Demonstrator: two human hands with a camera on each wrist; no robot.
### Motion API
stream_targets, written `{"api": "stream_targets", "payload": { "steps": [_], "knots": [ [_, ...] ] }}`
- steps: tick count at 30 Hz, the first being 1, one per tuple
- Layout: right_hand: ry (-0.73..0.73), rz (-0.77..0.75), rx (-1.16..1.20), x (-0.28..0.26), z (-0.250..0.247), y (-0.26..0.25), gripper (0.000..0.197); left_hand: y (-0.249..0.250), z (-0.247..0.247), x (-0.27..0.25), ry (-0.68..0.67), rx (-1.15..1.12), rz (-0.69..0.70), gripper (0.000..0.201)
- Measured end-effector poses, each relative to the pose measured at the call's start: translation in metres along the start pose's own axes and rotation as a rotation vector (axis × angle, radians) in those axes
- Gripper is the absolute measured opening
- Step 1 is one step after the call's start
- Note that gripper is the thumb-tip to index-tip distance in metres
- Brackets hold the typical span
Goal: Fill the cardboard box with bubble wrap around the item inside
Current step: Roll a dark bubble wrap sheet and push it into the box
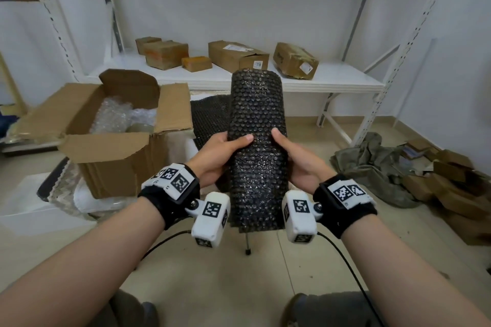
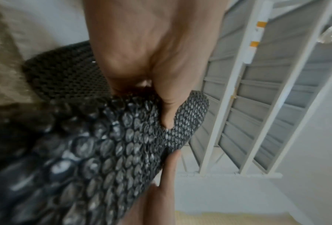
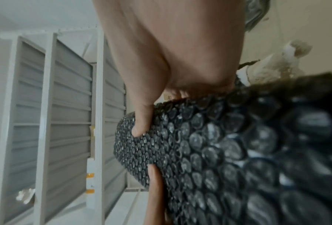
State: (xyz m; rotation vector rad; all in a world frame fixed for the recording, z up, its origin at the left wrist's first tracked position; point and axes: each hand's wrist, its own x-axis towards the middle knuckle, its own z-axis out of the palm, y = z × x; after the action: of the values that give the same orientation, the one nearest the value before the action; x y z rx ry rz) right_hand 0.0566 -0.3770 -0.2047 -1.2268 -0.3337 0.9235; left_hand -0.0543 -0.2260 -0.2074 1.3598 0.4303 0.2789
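A long sheet of black bubble wrap [image 1: 257, 119] is held up in front of me, curved like a half tube. My left hand [image 1: 225, 150] grips its left edge, thumb on the front [image 2: 167, 115]. My right hand [image 1: 291, 152] grips the right edge, thumb likewise on the front [image 3: 142, 123]. The open cardboard box [image 1: 111, 156] stands to the left, flaps spread, with clear bubble wrap [image 1: 117, 117] and a pale round item [image 1: 140, 128] inside. More black bubble wrap [image 1: 208, 117] lies behind the sheet, beside the box.
A white shelf [image 1: 332, 82] at the back carries several cardboard boxes [image 1: 236, 56]. Crumpled olive cloth [image 1: 372, 164] and flattened cardboard [image 1: 451, 180] lie on the floor at right. A thin metal leg [image 1: 247, 243] stands below the sheet. Cables trail from my wrist cameras.
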Motion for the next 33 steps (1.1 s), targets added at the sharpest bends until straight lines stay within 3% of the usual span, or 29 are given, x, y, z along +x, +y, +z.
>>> {"api": "stream_targets", "payload": {
  "steps": [7, 14, 18, 21, 25, 29, 33],
  "knots": [
    [-0.034, -0.112, 0.116, -0.015, 0.039, -0.048, 0.053, 0.084, -0.005, -0.025, 0.098, 0.011, 0.146, 0.048],
    [-0.117, -0.079, 0.149, -0.020, 0.130, -0.069, 0.027, 0.129, -0.040, -0.061, 0.178, 0.004, 0.152, 0.050],
    [-0.127, -0.062, -0.057, -0.018, 0.177, -0.063, 0.022, 0.125, -0.069, -0.073, 0.232, 0.107, 0.110, 0.061],
    [-0.103, -0.083, -0.233, -0.014, 0.202, -0.059, 0.023, 0.126, -0.091, -0.079, 0.201, 0.103, 0.096, 0.055],
    [-0.211, -0.033, -0.304, -0.010, 0.218, -0.066, 0.045, 0.136, -0.116, -0.081, 0.201, 0.089, 0.148, 0.051],
    [-0.293, -0.122, -0.468, -0.001, 0.232, -0.072, 0.045, 0.148, -0.135, -0.076, 0.174, 0.061, 0.193, 0.046],
    [-0.303, -0.113, -0.562, 0.008, 0.242, -0.080, 0.057, 0.166, -0.147, -0.064, 0.244, -0.022, 0.280, 0.037]
  ]
}}
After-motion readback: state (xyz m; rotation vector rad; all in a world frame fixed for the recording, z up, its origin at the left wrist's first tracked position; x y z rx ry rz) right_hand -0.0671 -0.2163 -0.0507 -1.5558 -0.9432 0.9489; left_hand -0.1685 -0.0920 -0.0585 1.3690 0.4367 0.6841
